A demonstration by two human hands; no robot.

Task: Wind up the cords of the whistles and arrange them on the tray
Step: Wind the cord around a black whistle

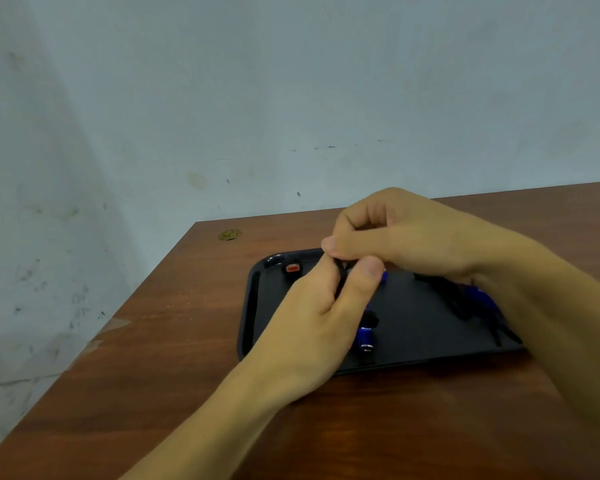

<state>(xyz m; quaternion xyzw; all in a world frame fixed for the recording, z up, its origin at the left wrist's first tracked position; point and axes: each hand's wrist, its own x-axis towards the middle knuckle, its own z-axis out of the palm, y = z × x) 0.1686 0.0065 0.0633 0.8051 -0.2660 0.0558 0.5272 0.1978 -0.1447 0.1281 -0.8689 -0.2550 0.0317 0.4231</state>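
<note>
Winding black cord between both pinching hands, left hand, right hand, above tray; blue whistle rests there, others remain

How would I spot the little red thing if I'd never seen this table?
Find the black tray on the brown wooden table. Look in its far left corner, just left of the left hand. The small red whistle lies there alone; the other whistles are blue.
</note>
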